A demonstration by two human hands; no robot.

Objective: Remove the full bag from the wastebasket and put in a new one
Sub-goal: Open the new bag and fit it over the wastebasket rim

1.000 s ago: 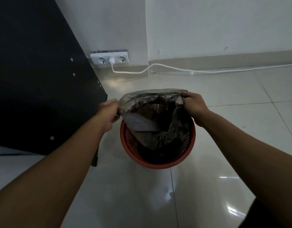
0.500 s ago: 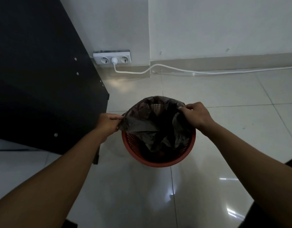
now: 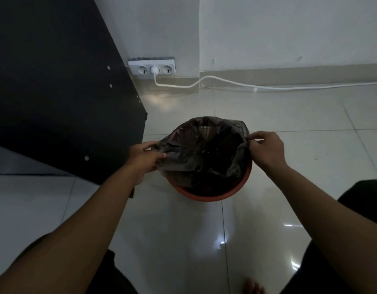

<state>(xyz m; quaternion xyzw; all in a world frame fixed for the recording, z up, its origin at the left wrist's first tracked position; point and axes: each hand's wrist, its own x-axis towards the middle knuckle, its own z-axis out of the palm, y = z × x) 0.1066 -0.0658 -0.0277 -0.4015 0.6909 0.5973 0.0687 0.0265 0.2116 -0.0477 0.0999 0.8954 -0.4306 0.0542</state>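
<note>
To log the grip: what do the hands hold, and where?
Both hands, left and right, pinch the dark plastic bag at opposite rim edges.

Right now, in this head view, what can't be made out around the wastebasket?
- Wastebasket body: only the near red rim shows; the dark bag covers the rest.
- Bag contents: too dark to tell.
- Left hand and right hand fingertips: partly hidden in bag folds.
- White cable: its far end is cut off by the right edge.

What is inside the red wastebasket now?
A dark plastic bag sits in the wastebasket, its mouth held open by the left hand and right hand. The bag's bottom is too dark to see.
</note>
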